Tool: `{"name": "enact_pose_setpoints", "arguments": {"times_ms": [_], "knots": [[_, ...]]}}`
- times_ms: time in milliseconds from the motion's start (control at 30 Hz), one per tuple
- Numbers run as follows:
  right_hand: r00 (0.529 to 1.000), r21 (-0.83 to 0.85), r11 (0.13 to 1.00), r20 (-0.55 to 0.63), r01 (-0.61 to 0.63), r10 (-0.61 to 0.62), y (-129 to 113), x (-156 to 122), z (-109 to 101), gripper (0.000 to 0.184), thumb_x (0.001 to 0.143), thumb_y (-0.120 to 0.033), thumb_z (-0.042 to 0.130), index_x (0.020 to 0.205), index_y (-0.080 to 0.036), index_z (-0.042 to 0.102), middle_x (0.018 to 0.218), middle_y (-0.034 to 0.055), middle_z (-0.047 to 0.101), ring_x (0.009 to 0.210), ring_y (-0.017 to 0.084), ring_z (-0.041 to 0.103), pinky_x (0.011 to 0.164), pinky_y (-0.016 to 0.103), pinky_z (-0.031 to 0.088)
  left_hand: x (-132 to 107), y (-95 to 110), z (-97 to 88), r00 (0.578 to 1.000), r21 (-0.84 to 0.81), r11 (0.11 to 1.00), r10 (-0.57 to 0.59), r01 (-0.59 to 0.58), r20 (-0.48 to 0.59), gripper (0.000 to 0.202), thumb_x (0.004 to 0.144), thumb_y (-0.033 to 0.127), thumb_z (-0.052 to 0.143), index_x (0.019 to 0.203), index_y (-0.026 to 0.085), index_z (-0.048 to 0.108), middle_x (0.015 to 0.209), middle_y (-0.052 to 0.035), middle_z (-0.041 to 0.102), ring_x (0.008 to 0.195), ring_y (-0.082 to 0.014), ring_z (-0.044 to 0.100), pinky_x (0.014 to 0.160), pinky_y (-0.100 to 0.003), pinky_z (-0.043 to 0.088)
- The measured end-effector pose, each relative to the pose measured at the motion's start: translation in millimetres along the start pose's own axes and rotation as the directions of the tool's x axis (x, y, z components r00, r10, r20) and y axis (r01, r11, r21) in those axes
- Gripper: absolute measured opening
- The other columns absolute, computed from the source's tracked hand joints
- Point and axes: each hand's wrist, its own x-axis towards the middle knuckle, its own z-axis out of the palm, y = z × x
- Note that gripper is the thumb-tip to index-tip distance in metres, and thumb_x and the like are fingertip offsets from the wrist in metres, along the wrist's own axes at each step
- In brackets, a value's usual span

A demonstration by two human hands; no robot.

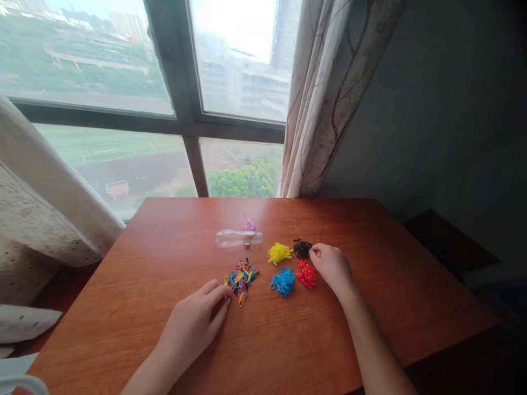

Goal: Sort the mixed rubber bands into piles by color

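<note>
My left hand (197, 315) rests at the near left edge of a mixed pile of small elastic bands (241, 278). Its thumb and fingertips come together in a pinch, and what lies between them is too small to make out. Over on the right, my right hand (332, 264) pinches at the edge of a black pile of bands (302, 249). Whatever is between those fingertips is hidden. Single-colour heaps lie close by: yellow bands (279, 253), blue bands (283, 282) and red bands (306, 274), the red one just below the right fingers.
Behind the piles, a clear plastic container (236, 238) lies on its side, with a pink cap (250, 225) beside it. The brown wooden table (173, 247) reaches back to a window, with curtains (317, 109) at both sides. A white curved object (24, 382) shows at lower left.
</note>
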Motion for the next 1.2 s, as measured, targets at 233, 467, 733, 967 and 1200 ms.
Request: {"name": "enact_pose_setpoints", "arguments": {"times_ms": [233, 467, 733, 967, 1200], "knots": [[1.000, 0.005, 1.000, -0.008, -0.006, 0.006, 2.4, -4.7, -10.0, 0.026, 0.095, -0.029, 0.049, 0.093, -0.026, 0.075, 0.077, 0.0037, 0.073, 0.064, 0.016, 0.064, 0.053, 0.024, 0.029, -0.3, 1.0, -0.5, 1.000, 0.001, 1.000, 0.002, -0.002, -0.014, 0.024, 0.095, 0.024, 0.041, 0.098, 0.030, 0.064, 0.094, 0.0016, 0.065, 0.079, -0.0140, 0.066, 0.067, -0.022, 0.045], [0.994, 0.058, 0.996, -0.084, 0.072, -0.067, -12.0, -27.1, -11.5, 0.021, 0.093, -0.028, 0.053, 0.095, -0.026, 0.074, 0.077, 0.0033, 0.073, 0.072, 0.019, 0.066, 0.058, 0.025, 0.032, -0.6, 1.6, 0.5, 1.000, 0.024, 1.000, -0.005, 0.005, -0.009, 0.024, 0.095, 0.025, 0.040, 0.099, 0.029, 0.063, 0.094, 0.0010, 0.065, 0.078, -0.0138, 0.066, 0.067, -0.022, 0.045], [0.930, 0.322, 0.872, -0.135, 0.369, -0.343, -62.3, -96.2, 25.7, 0.023, 0.093, -0.021, 0.049, 0.093, -0.024, 0.071, 0.080, 0.0007, 0.073, 0.071, 0.015, 0.068, 0.063, 0.023, 0.038, 0.0, 5.9, 3.6, 0.999, 0.047, 0.998, -0.047, 0.047, -0.006, 0.021, 0.096, 0.032, 0.043, 0.098, 0.028, 0.064, 0.092, 0.0006, 0.064, 0.079, -0.0152, 0.066, 0.068, -0.023, 0.045], [0.906, 0.338, 0.846, -0.061, 0.413, -0.418, -89.5, -125.4, 41.2, 0.019, 0.091, -0.014, 0.051, 0.082, -0.024, 0.064, 0.072, -0.0024, 0.069, 0.065, 0.014, 0.065, 0.057, 0.024, 0.031, 4.1, 13.6, 7.5, 1.000, 0.017, 1.000, -0.002, 0.002, -0.010, 0.020, 0.096, 0.031, 0.045, 0.096, 0.028, 0.064, 0.095, 0.0003, 0.066, 0.080, -0.0151, 0.067, 0.069, -0.022, 0.046], [0.904, 0.363, 0.831, -0.094, 0.421, -0.417, -89.5, -127.2, 45.7, 0.016, 0.090, -0.014, 0.051, 0.085, -0.023, 0.063, 0.074, -0.0019, 0.070, 0.067, 0.015, 0.066, 0.057, 0.023, 0.032, 7.6, 23.9, 7.7, 0.999, 0.022, 0.999, 0.040, -0.039, -0.021, 0.018, 0.093, 0.027, 0.047, 0.094, 0.027, 0.065, 0.097, -0.0011, 0.068, 0.080, -0.0158, 0.068, 0.067, -0.023, 0.048]]}}
